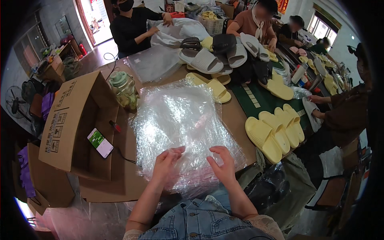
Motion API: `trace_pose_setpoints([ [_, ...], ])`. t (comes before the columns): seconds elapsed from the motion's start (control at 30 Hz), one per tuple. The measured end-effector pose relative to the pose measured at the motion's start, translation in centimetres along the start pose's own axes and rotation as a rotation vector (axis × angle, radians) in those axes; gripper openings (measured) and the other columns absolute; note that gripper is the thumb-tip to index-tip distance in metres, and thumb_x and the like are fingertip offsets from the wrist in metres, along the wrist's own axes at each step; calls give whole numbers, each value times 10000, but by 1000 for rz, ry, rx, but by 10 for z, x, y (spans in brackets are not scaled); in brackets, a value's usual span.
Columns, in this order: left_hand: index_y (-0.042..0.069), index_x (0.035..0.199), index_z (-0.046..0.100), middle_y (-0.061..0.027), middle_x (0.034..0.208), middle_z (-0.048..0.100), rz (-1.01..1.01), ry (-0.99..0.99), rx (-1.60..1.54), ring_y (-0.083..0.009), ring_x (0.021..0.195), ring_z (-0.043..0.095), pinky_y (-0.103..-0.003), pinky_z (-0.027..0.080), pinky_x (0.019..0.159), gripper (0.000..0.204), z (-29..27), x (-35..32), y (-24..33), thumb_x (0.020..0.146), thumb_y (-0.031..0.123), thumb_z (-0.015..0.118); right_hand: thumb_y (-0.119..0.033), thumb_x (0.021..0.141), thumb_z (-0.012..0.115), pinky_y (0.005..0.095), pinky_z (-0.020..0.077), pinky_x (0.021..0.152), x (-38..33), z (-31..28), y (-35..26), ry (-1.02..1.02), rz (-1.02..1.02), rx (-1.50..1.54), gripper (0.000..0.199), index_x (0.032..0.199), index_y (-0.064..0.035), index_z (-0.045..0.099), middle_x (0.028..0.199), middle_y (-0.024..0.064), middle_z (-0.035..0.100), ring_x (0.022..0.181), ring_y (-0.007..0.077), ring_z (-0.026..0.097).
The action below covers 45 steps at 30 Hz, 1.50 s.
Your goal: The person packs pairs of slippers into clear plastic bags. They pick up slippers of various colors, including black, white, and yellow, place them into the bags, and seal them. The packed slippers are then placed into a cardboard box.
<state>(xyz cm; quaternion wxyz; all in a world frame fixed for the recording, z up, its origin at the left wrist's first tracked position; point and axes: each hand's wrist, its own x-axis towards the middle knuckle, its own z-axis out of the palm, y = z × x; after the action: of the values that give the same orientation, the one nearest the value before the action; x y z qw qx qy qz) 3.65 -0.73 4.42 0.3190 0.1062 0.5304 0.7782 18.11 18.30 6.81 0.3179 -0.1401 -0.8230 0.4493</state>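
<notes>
A stack of clear plastic bags [180, 120] lies on the brown table in front of me. My left hand [167, 162] rests on the near edge of the stack, fingertips pinching the top bag. My right hand [223, 164] is beside it on the same edge, fingers curled on the plastic. Several pale yellow slippers [274, 134] lie to the right of the stack, a little way from my right hand. Another yellow pair [214, 86] sits just beyond the bags.
An open cardboard box [72, 124] lies on its side at left with a lit phone [100, 143] and cable in it. A glass jar [123, 90] stands behind. Grey and black slippers [218, 54] pile up at the far end. Other people sit around the table.
</notes>
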Motion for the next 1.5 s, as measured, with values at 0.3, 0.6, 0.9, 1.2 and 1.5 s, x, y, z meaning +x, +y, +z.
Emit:
trace_pose_setpoints([
  [0.3,60,1071,652,-93,1297,660,-133,-191,-1595,-271,1238,610,-451,495,1054,244,18,-20,34,1060,198,451,-215,994,635,400,457,1057,-16,45,-4,-447,621,998,705,1552,13,269,1400,192,534,1265,253,543],
  [0.6,17,1393,496,-199,1412,555,-284,77,-660,-305,1259,579,-415,468,1088,404,24,-50,-3,1050,230,497,-163,891,734,249,479,662,76,17,7,-216,511,495,599,1414,-33,472,947,53,627,777,118,588],
  [0.9,-4,1521,349,-309,1550,339,603,-270,1433,-462,1418,361,-509,324,1158,958,55,-50,38,827,517,754,-285,919,714,311,511,883,98,30,33,-308,664,603,817,1535,47,291,1217,177,632,1039,221,626],
  [1.2,54,1527,351,-272,1585,295,448,-171,1413,-490,1493,195,-602,158,1208,808,6,-12,-25,845,321,690,-162,851,758,378,497,959,35,-51,32,-285,192,83,682,1452,-51,455,1254,137,593,1128,257,608],
  [1.5,30,1125,705,-169,1166,710,424,33,857,-329,1169,645,-405,467,1045,292,0,5,8,898,-31,531,-154,781,814,345,492,773,-2,-54,66,-165,233,-137,487,1223,-47,642,936,63,636,849,210,582],
])
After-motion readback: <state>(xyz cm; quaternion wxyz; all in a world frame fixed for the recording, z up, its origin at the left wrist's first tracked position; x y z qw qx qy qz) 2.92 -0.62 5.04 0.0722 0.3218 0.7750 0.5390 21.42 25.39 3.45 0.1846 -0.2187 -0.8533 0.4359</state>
